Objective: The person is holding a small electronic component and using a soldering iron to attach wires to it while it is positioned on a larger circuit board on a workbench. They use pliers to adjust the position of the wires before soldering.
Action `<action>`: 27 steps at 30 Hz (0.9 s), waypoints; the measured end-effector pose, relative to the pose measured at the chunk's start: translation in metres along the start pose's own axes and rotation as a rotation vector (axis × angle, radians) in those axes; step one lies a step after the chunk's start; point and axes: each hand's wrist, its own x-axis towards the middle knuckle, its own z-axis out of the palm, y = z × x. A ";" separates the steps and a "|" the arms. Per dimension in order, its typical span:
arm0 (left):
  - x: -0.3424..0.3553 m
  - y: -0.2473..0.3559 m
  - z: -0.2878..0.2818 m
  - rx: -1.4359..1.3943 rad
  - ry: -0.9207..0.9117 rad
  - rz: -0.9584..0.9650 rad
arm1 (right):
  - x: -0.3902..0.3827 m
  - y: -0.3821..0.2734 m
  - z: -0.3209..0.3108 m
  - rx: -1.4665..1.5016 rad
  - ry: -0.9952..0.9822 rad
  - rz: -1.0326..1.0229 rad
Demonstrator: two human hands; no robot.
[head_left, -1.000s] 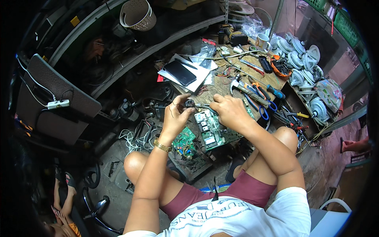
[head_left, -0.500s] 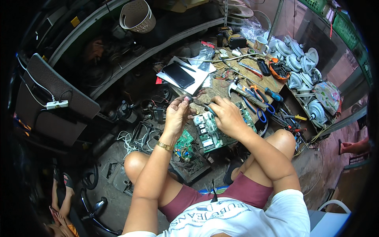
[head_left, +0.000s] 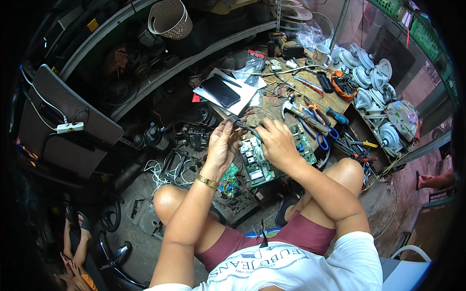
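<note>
My left hand, with a gold watch on its wrist, pinches a small dark block-shaped part between thumb and fingers. My right hand is closed around a slim pliers-like tool with a bluish handle. Its dark tip points left and meets or nearly meets the small part; exact contact is too small to tell. Below my right hand, a large green circuit board with white and black components lies at the bench's near edge. A smaller green circuit board sits lower, beside my left wrist.
On the wooden bench lie a phone on white paper, a hammer, blue-handled scissors and a screwdriver. A mug stands farther back. White pulley-like parts pile up at right. White cable tangles on the floor.
The dark part in my left fingers has turned, showing a larger greyish face. My left hand has shifted slightly right; my right hand keeps its grip nearly in place.
</note>
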 end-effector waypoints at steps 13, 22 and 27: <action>-0.003 -0.015 0.007 0.017 0.087 0.181 | -0.003 -0.008 -0.003 0.099 -0.131 0.059; -0.011 -0.006 0.012 0.094 -0.043 0.136 | -0.001 0.009 -0.008 0.155 -0.130 -0.056; -0.010 -0.008 0.004 0.077 -0.011 0.011 | 0.000 0.012 -0.006 0.070 -0.095 -0.090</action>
